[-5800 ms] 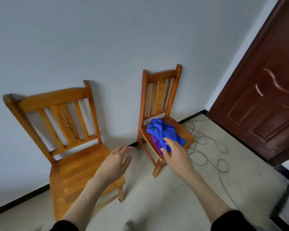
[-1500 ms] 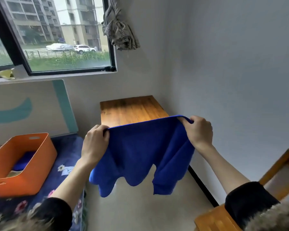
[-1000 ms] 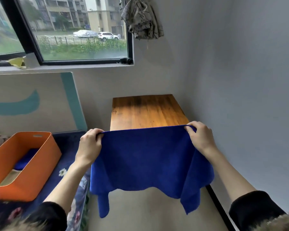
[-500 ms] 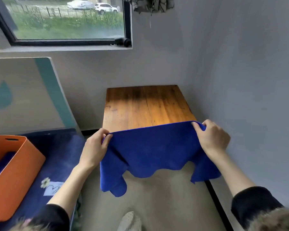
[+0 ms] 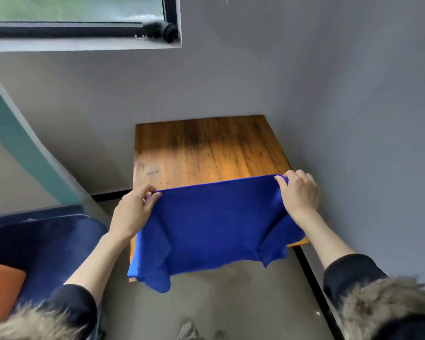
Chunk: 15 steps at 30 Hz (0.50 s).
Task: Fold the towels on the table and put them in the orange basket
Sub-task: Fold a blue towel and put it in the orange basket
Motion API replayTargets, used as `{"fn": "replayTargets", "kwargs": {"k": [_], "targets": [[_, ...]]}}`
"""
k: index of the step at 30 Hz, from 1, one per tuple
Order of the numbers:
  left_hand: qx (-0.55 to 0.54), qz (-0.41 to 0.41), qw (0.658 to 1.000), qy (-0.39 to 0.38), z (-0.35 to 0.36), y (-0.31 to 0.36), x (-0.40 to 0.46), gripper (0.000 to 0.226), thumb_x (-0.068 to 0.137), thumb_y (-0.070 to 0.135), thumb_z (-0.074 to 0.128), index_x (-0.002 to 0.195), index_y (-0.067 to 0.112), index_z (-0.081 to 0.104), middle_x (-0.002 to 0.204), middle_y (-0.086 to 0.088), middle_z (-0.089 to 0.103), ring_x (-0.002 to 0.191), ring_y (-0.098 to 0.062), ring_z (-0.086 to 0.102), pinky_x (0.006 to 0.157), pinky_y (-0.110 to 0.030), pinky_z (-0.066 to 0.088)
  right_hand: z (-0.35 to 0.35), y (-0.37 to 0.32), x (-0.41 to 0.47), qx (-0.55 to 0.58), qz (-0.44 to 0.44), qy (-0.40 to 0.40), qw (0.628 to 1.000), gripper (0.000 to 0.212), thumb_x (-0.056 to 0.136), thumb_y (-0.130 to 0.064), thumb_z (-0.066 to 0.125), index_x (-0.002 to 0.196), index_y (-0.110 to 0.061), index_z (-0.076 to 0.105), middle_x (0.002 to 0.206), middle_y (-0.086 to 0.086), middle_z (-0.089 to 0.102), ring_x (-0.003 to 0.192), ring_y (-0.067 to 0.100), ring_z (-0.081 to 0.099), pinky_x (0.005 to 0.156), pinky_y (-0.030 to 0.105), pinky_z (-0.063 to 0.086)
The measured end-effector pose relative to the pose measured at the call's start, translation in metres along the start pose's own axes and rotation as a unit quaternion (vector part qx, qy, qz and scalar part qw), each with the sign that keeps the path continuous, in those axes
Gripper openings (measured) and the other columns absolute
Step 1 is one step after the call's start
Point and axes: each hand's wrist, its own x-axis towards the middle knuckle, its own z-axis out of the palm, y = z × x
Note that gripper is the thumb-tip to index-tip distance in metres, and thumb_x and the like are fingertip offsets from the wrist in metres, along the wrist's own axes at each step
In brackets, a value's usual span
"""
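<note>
Grip: left hand (image 5: 133, 209) and right hand (image 5: 298, 192) each pinch a top corner of the plush royal-blue microfibre towel (image 5: 214, 227), now lowered from mid-air half a second ago so its upper part drapes over the scuffed brown plank-wood tabletop (image 5: 206, 148). Lower hem hangs rippled off the near edge; spreading for the first fold appears begun. Smooth orange plastic basket (image 5: 0, 288): corner visible, far left on dark-blue bedding (image 5: 47, 244).

blue towel (image 5: 214, 224) spread over near edge of wooden tabletop (image 5: 206, 150)

held wide by its top corners, left hand (image 5: 133, 209) pinching one, right hand (image 5: 298, 192) gripping the other. upper edge stretched nearly straight above the wood, lower part hanging wrinkled past the front edge toward the floor. orange basket (image 5: 0, 288) only partly in view at lower left, well apart.
</note>
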Motion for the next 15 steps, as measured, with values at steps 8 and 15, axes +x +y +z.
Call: {"fn": "replayTargets", "kwargs": {"k": [8,15], "targets": [[0.111,0.001,0.994,0.009,0.039,-0.010,0.091,0.014,0.093,0.034,0.051,0.089,0.022,0.057,0.081,0.009,0.053,0.071,-0.019,0.050,0.059,-0.030,0.036,0.071,-0.006,0.082,0.003,-0.021,-0.049,0.999,0.028,0.096,-0.025,0.047,0.094,-0.003,0.064,0.094,0.018,0.062,0.089,0.035,0.053,0.075,0.038,0.038],[0.174,-0.003,0.985,-0.019,0.085,-0.016,0.157,0.020,0.095,0.034,0.046,0.093,0.018,0.057,0.092,-0.001,0.060,0.080,-0.023,0.056,0.060,-0.030,0.035,0.132,0.000,0.140,-0.004,-0.042,-0.083,0.996,0.028,0.096,-0.026,0.046,0.096,-0.003,0.064,0.094,0.017,0.060,0.089,0.033,0.052,0.077,0.039,0.035]]}}
